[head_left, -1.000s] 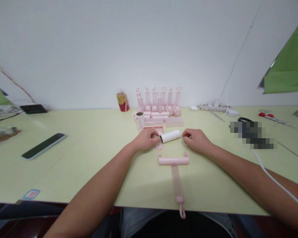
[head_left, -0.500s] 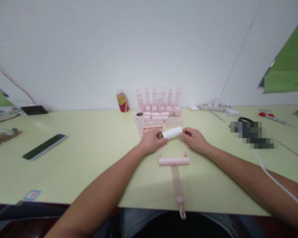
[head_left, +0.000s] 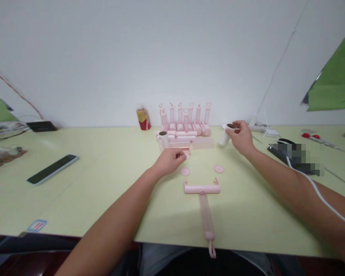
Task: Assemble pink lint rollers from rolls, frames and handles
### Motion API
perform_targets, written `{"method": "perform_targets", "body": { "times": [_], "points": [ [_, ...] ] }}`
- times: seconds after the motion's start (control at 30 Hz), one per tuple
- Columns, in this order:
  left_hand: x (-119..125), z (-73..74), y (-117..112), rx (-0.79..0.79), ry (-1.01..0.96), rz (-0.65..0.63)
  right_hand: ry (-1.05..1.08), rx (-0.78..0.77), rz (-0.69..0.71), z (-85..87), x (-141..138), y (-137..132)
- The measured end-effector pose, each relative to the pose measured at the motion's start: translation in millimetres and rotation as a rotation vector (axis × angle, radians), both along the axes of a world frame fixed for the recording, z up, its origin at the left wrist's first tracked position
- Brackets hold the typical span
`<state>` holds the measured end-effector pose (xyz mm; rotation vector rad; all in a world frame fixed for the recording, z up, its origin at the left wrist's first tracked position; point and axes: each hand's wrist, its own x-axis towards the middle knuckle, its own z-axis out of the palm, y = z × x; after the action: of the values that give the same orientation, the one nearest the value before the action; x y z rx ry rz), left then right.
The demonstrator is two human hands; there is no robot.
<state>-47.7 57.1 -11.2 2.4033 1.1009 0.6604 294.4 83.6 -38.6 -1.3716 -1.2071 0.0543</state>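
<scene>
My right hand (head_left: 241, 138) grips the top of a white lint-roller paper roll (head_left: 224, 138), which stands slightly tilted at the table's right-middle. My left hand (head_left: 169, 160) has its fingers curled together by an open pink plastic part (head_left: 186, 150); what they hold, if anything, is hidden. Before me lies a pink lint-roller handle (head_left: 206, 216), its U-shaped frame (head_left: 202, 189) pointing away and holding no roll. Two pink round caps, a left cap (head_left: 185, 171) and a right cap (head_left: 219, 169), lie flat beyond the frame. Another white roll (head_left: 163, 139) stands upright behind my left hand.
Several pink lint rollers (head_left: 186, 120) stand along the wall, with pink covers (head_left: 202, 143) before them. A red-and-yellow can-like container (head_left: 143, 118) is to their left. A phone (head_left: 53, 169) lies left; a white cable (head_left: 307, 184) crosses my right forearm.
Both hands held the white roll before. My right hand has carried it right and away, turning it upright. My left hand has let go and moved slightly left. Both caps now show fully.
</scene>
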Motion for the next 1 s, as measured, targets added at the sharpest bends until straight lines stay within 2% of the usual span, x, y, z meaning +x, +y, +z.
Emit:
{"method": "perform_targets", "body": {
  "times": [0.13,0.2,0.3,0.4,0.47,0.57,0.6,0.7,0.83,1.0],
  "points": [
    [-7,3.4,-2,-0.082,0.100,-0.122,-0.068,-0.123,0.007,-21.6,-1,15],
    [-9,4.2,-2,-0.110,0.130,-0.147,-0.066,-0.151,0.037,-26.0,-4,19],
    [-11,5.1,-1,-0.149,0.166,-0.175,-0.144,-0.138,0.009,-21.1,-7,13],
    [-15,4.3,2,-0.186,0.194,-0.187,-0.385,-0.002,-0.069,-9.5,-15,-12],
    [-16,1.9,3,-0.203,0.204,-0.191,-0.508,-0.005,0.075,-3.3,-26,-39],
    [-14,-3.9,6,-0.202,0.205,-0.192,-0.631,-0.282,0.498,0.5,-47,-78],
    [-12,-6.2,7,-0.193,0.203,-0.190,-0.648,-0.378,0.583,0.6,-53,-87],
    [-1,-12.9,7,-0.149,0.187,-0.180,-0.644,-0.469,0.629,0.2,-66,-96],
    [18,-19.9,4,-0.086,0.136,-0.185,-0.656,-0.464,0.673,-0.5,-75,-78],
    [29,-19.1,2,-0.027,0.026,-0.185,-0.840,-0.447,0.741,-4.7,-88,-60]
  ]
}}
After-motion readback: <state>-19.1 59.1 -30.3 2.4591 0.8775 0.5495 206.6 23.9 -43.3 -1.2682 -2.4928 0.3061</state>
